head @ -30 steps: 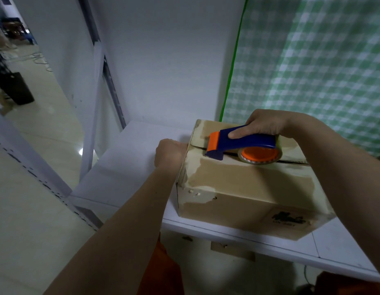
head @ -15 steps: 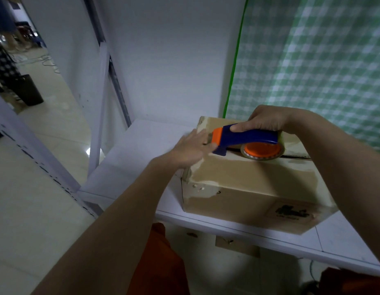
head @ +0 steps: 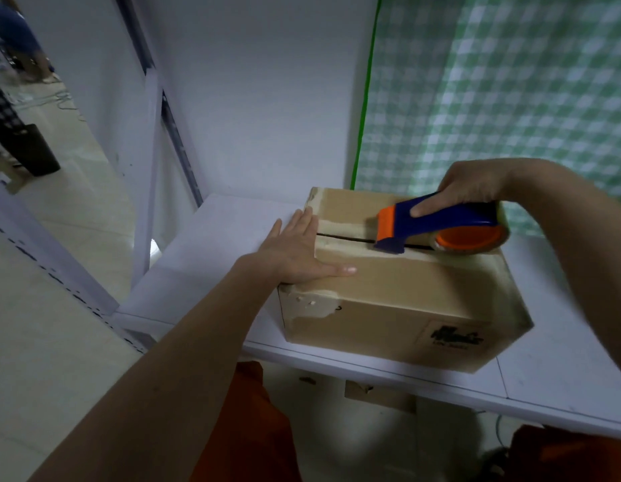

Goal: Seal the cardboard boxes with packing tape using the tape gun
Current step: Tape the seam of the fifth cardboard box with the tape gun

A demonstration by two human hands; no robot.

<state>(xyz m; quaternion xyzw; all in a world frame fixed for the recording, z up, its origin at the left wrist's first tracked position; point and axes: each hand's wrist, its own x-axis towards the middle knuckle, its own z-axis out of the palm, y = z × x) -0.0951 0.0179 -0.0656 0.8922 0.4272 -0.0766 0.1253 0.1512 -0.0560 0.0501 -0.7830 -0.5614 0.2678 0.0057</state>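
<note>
R hand (head: 470,184) wraps the blue plastic handle of the tape gun (head: 437,224), index finger straight along its top; orange nose down on the top seam of the cardboard box (head: 399,297). Round orange-cored tape roll sits at the gun's rear. L hand (head: 295,248) lies flat, fingers straight, against the box's left end, holding nothing. Box is matte brown w/ old tape patches, on a smooth white table (head: 211,248).

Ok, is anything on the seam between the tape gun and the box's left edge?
Nothing visible. The seam lies bare from the tape gun to the left edge of the box; the left hand presses flat at that edge, its thumb nearer than the seam.
</note>
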